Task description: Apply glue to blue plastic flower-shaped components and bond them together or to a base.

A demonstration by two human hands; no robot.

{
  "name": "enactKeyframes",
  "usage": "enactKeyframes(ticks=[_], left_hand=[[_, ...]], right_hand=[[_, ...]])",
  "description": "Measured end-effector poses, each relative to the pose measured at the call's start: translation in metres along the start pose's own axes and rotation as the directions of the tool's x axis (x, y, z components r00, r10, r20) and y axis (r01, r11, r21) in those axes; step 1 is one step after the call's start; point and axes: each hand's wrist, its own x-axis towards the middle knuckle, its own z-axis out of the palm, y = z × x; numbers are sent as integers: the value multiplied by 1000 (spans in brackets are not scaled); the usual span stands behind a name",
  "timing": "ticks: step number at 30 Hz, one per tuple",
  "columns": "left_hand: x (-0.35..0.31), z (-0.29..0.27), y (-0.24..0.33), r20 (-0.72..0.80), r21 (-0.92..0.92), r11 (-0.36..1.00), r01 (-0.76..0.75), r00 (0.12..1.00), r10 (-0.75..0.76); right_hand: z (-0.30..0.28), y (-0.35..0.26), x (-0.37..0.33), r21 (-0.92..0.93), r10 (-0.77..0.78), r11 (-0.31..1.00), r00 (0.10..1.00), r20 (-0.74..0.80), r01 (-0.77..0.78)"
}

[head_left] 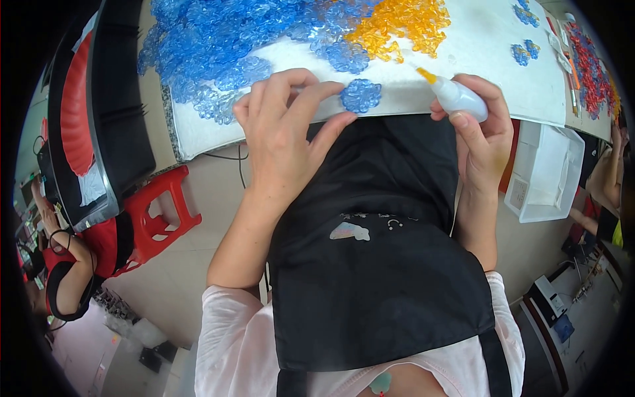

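At 1 o'clock, blue flower-shaped piece (360, 96) on white tabletop (486, 40) — left hand (281, 129) at 11, thumb and index apart beside it; right hand (488, 129) at 2 — clamped round white bottle (459, 99).

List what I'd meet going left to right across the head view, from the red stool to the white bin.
Red stool → left hand → scalloped blue piece → white squeeze bottle in the right hand → white bin.
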Motion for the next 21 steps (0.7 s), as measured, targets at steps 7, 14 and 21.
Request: enactKeyframes(ticks=[7,14,21], left_hand=[[3,4,6,34,-10,997,76,997,-75],[6,6,7,35,-33,994,104,994,-103],[6,8,8,17,-37,993,111,994,-110]], right_hand=[[4,12,10,238,-44,970,997,-58,57],[14,15,8,6,-165,986,985,-48,166],[17,19,7,-151,-252,957,968,-4,248]])
